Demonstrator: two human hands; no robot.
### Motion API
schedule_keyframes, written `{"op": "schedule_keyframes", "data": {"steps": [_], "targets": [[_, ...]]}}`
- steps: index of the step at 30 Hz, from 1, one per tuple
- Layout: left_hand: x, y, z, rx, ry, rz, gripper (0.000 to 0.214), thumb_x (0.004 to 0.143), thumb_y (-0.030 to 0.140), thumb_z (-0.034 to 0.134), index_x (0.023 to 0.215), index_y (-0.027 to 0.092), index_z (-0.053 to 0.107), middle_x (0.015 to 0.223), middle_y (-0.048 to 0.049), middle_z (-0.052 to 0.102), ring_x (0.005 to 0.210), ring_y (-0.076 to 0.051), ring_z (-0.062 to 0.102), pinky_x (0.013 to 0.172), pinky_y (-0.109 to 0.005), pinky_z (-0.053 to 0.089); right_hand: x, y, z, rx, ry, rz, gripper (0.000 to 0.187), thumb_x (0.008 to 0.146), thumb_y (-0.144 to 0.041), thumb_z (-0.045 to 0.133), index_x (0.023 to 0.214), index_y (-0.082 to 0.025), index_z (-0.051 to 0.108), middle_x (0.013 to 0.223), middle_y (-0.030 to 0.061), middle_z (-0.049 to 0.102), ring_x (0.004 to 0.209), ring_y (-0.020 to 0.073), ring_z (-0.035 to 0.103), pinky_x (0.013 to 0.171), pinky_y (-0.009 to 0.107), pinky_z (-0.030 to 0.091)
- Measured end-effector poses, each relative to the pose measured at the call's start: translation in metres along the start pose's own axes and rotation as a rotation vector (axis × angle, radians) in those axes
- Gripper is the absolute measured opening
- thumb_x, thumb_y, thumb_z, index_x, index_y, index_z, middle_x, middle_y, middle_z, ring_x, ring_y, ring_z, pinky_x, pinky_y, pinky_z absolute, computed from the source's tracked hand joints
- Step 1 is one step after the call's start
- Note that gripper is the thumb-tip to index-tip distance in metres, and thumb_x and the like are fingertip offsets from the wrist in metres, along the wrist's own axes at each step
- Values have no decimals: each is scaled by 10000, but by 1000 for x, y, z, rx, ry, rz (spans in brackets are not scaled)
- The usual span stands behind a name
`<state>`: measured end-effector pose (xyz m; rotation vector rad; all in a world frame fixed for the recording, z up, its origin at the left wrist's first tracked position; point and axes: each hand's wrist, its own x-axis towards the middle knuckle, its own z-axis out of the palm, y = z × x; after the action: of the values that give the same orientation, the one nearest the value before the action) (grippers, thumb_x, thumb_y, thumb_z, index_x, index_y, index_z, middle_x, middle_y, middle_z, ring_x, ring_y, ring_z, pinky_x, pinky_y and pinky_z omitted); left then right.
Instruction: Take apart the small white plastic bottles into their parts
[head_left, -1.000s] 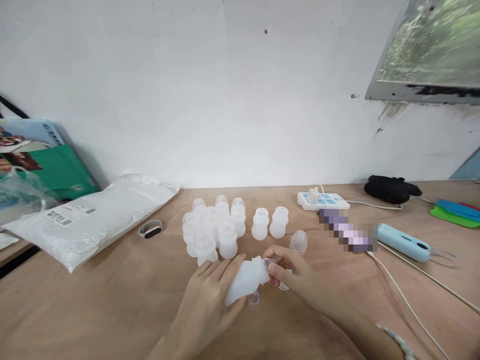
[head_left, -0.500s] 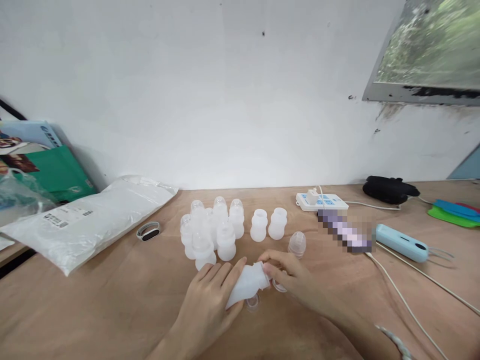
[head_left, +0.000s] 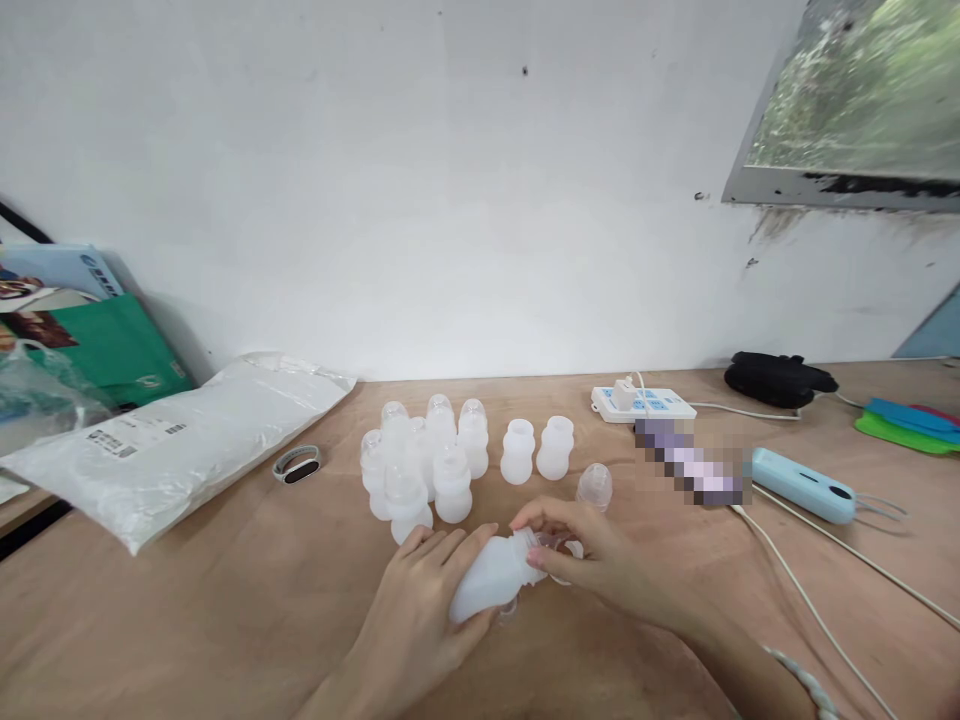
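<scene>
My left hand is wrapped round a frosted white baby bottle, which lies tilted with its mouth to the right. The thumb and fingers of my right hand close on the bottle's threaded neck. Something clear shows under that palm, partly hidden. Below the bottle a small clear plastic part lies on the table, half covered. A clear domed cap stands beyond my right hand. Two open bottles, one on the left and one on the right, stand further back.
Several capped bottles stand grouped behind my left hand. A wristband and a white mailing bag lie to the left. A power strip, a light-blue device, cables and a black pouch are on the right.
My right fingers have shifted slightly further round the bottle's neck. The bottle has turned a little in my left hand, and its mouth sits slightly lower and further right.
</scene>
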<state>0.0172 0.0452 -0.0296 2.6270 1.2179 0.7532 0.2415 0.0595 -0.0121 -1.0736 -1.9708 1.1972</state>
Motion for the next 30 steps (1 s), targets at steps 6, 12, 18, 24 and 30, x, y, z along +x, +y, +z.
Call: {"op": "schedule_keyframes", "data": {"steps": [6, 12, 18, 24, 30], "targets": [[5, 8, -11, -512, 2, -318, 262, 771, 356, 686, 1000, 232, 713, 882, -13, 737, 834, -255, 635, 719, -321, 493, -7, -4, -23, 98, 159, -88, 338, 862, -280, 650, 1168, -277, 506, 1092, 35, 569, 997, 193, 583, 851, 333, 493], [4, 5, -6, -709, -45, -360, 346, 788, 373, 701, 1092, 207, 694, 980, -35, 738, 866, -253, 644, 742, -318, 511, -5, -5, -12, 75, -55, -100, 226, 833, -282, 629, 1051, -224, 637, 855, 3, 571, 764, 152, 530, 692, 279, 460], [-1, -2, 2, -711, 37, -396, 648, 755, 354, 737, 1352, 216, 526, 1113, -81, 706, 1028, -277, 625, 950, -426, 460, -4, -9, -15, 59, 87, -97, 105, 838, -274, 609, 909, -201, 636, 800, 7, 587, 709, 149, 510, 643, 275, 421], [0, -2, 17, -631, 44, -296, 266, 854, 191, 573, 1113, 184, 637, 776, -12, 667, 692, -168, 613, 677, -285, 500, 3, -9, -13, 95, 80, -78, 85, 849, -277, 607, 883, -199, 603, 770, 1, 583, 687, 146, 522, 633, 277, 420], [-4, -2, 20, -229, 104, 24, 164, 960, 173, 481, 994, 190, 640, 872, -42, 686, 754, -196, 598, 690, -308, 450, 8, 4, 0, 131, 150, -48, 117, 866, -296, 604, 915, -190, 615, 723, -18, 544, 642, 126, 497, 578, 255, 414]]}}
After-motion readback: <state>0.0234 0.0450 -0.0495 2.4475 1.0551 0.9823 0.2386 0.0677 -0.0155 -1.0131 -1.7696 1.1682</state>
